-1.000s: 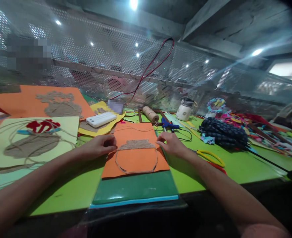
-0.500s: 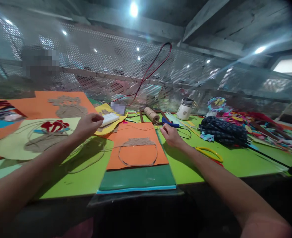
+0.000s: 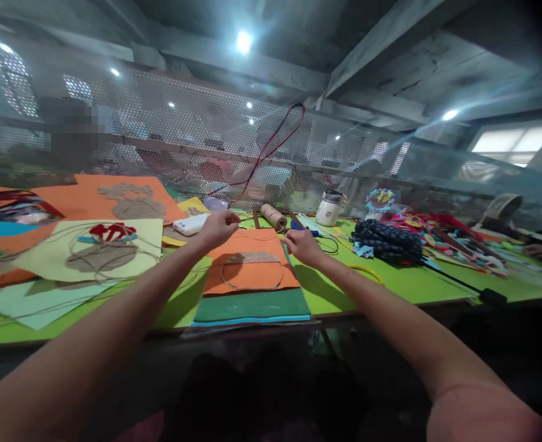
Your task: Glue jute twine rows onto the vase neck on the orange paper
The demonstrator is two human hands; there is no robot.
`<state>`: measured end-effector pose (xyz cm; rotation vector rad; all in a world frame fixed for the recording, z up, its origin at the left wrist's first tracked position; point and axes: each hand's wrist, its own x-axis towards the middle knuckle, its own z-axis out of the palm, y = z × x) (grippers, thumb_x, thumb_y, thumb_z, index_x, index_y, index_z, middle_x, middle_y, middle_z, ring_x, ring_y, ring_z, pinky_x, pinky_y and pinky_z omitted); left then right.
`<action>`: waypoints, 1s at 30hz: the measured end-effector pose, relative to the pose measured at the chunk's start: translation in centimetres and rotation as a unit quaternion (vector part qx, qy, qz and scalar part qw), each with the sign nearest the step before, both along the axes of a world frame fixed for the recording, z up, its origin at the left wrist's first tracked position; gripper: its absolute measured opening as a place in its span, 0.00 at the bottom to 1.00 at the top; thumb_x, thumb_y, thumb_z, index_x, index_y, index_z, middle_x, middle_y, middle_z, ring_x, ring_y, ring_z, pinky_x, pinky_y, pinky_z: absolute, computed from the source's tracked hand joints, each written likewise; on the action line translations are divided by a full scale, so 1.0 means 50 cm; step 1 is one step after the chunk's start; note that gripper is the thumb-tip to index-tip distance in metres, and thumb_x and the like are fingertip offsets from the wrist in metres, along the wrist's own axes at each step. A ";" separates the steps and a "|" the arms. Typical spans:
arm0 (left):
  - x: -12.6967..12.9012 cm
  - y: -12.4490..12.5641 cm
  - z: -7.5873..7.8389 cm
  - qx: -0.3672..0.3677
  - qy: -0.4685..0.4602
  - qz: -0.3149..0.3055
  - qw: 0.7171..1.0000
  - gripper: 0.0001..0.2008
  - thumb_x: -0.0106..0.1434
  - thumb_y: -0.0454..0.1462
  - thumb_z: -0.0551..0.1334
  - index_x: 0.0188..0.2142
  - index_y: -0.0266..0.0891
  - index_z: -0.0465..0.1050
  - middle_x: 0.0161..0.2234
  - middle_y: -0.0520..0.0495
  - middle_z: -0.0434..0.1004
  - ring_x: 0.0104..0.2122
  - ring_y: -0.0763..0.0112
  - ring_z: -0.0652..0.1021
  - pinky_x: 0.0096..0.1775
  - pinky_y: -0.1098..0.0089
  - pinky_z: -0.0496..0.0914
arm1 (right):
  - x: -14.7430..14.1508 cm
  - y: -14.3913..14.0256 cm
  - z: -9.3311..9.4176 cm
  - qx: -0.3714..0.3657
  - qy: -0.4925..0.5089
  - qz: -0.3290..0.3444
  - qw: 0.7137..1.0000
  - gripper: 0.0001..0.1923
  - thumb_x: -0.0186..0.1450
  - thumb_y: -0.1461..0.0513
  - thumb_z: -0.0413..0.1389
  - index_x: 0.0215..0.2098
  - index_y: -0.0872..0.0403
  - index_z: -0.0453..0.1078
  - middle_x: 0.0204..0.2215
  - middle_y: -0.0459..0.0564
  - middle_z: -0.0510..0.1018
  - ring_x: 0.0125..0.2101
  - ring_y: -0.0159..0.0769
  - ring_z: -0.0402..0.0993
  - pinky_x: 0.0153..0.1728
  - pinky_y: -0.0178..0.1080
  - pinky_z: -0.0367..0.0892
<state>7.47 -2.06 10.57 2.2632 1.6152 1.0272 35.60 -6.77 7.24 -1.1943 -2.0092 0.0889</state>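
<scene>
Left hand [image 3: 219, 226], right hand [image 3: 301, 245] pinched.

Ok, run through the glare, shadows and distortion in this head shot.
Head view: ceiling lamp flares with streaks; wide-angle bends the mesh screen and beams; left hand throws a shadow on the orange sheet; right hand shades the green table; edges smear.
</scene>
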 end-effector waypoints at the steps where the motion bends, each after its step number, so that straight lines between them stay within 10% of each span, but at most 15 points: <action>1: 0.000 0.005 -0.005 -0.007 -0.002 0.006 1.000 0.18 0.71 0.45 0.66 0.55 0.37 0.75 0.53 0.42 0.79 0.48 0.59 0.81 0.49 0.54 0.80 | 0.001 -0.005 -0.001 -0.003 0.009 0.006 1.000 0.17 0.69 0.64 0.60 0.22 0.52 0.69 0.20 0.47 0.78 0.23 0.34 0.73 0.32 0.36 0.64; 10: -0.099 0.033 -0.053 -0.011 -0.050 0.120 0.991 0.20 0.71 0.45 0.66 0.58 0.39 0.73 0.57 0.40 0.77 0.52 0.56 0.80 0.51 0.51 0.79 | 0.044 -0.031 -0.048 0.039 0.164 0.002 0.986 0.16 0.71 0.58 0.51 0.46 0.54 0.78 0.34 0.53 0.85 0.28 0.37 0.82 0.33 0.39 0.76; 18: -0.148 0.043 -0.063 0.012 -0.134 0.200 0.971 0.20 0.72 0.45 0.65 0.58 0.38 0.73 0.56 0.40 0.77 0.50 0.58 0.80 0.51 0.52 0.79 | 0.063 -0.038 -0.065 0.101 0.217 -0.081 0.968 0.30 0.71 0.41 0.50 0.20 0.51 0.67 0.18 0.47 0.72 0.23 0.36 0.70 0.31 0.39 0.69; 30: -0.174 0.032 -0.062 0.041 -0.139 0.241 0.960 0.20 0.72 0.45 0.65 0.58 0.39 0.73 0.57 0.41 0.77 0.51 0.57 0.80 0.51 0.51 0.79 | 0.075 0.000 -0.094 0.074 0.175 -0.154 0.970 0.14 0.75 0.53 0.60 0.49 0.56 0.75 0.40 0.48 0.80 0.35 0.34 0.79 0.39 0.42 0.78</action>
